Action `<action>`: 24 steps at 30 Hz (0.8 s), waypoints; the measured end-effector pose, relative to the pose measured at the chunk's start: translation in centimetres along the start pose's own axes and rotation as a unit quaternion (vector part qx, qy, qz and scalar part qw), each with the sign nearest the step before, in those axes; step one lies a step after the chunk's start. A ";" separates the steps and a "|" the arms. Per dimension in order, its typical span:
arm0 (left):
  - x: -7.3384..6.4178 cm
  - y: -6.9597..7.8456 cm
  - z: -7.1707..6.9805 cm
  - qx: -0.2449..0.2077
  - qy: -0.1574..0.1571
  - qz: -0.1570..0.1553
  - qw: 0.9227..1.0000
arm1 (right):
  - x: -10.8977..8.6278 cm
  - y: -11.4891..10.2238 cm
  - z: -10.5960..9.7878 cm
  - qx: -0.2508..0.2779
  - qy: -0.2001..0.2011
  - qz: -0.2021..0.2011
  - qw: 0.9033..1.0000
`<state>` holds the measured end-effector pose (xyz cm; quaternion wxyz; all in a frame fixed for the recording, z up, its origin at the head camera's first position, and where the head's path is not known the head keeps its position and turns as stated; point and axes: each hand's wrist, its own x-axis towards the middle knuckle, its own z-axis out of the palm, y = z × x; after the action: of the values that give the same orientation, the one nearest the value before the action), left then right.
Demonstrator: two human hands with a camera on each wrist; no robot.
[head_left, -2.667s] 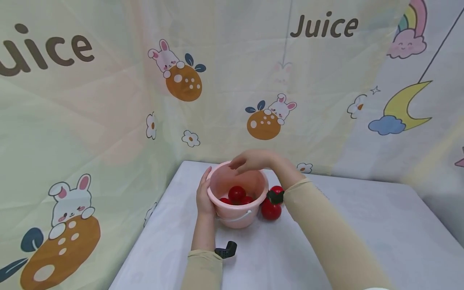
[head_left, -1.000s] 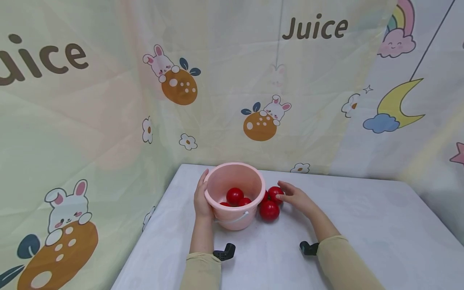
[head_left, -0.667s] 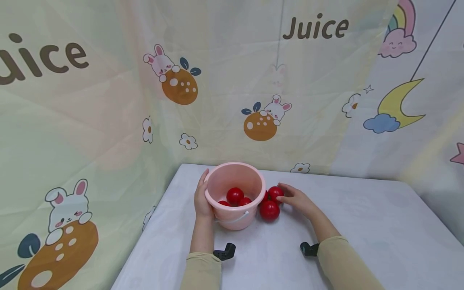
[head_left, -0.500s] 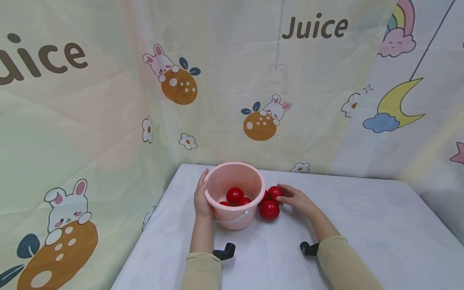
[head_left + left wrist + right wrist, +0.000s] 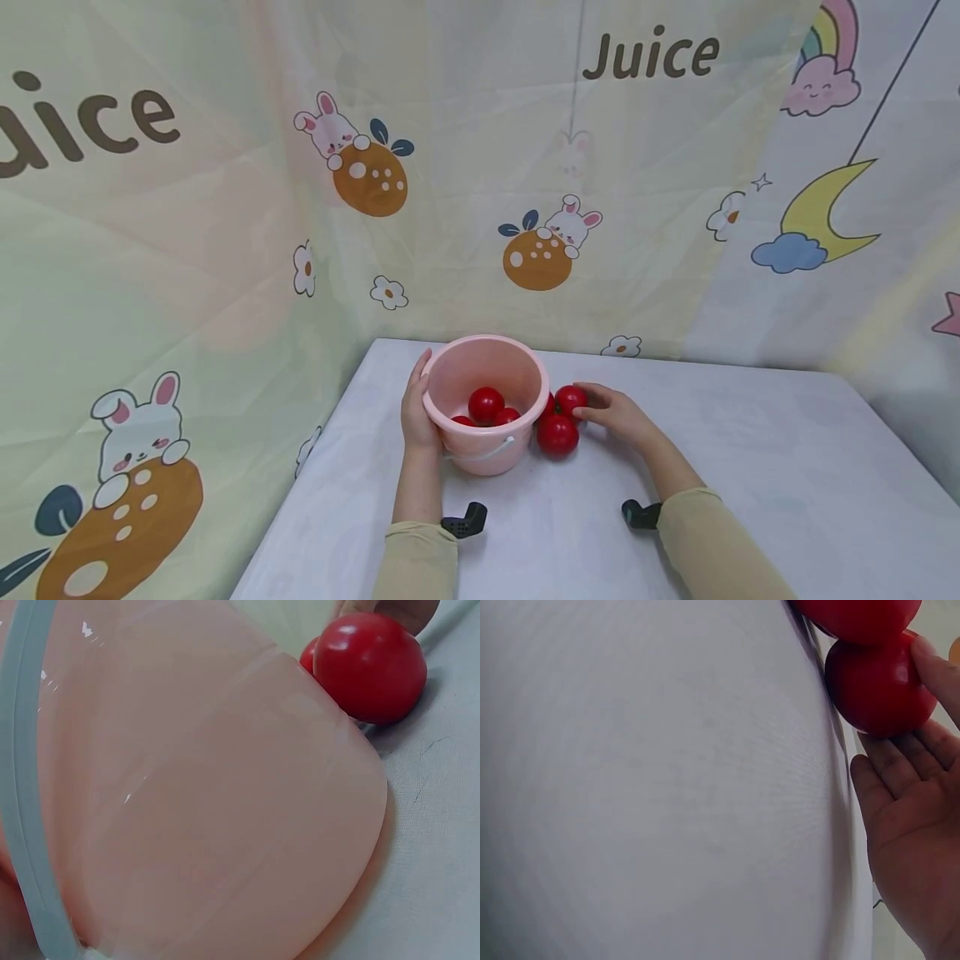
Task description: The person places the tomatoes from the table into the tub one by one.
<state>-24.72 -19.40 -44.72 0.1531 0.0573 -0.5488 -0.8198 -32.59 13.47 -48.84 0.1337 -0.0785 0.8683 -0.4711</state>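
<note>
My left hand (image 5: 420, 417) rests against the left side of a pink bucket (image 5: 483, 450), its visible fingers fairly straight along the wall. Several red tomatoes (image 5: 486, 406) lie inside the bucket, some half hidden by its front rim. To the bucket's right, three more tomatoes sit close together on the table, the front one (image 5: 557, 437) nearest me. My right hand (image 5: 611, 412) holds the back-right tomato (image 5: 571, 401) from the right. In the right wrist view the thumb touches one side of that tomato (image 5: 881, 686) and the fingers (image 5: 892, 761) the other.
A white cloth covers the table (image 5: 750, 467). Patterned fabric walls (image 5: 450, 167) rise behind and to the left of it. The bucket's pale handle (image 5: 22, 772) hangs down its front. A small black camera sits on each wrist.
My right hand has come from above the bucket down to the tomatoes on its right, and its fingers have closed in on the back-right one. The left hand stays at the bucket.
</note>
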 end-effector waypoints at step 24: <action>0.0 -0.1 0.0 0.003 0.002 -0.001 1.000 | -1.1 -2.7 -2.3 -0.013 0.008 -0.044 0.999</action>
<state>-24.78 -19.37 -44.76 0.1536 0.0599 -0.5508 -0.8182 -32.22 14.12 -45.18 0.1050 -0.1147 0.8709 -0.4662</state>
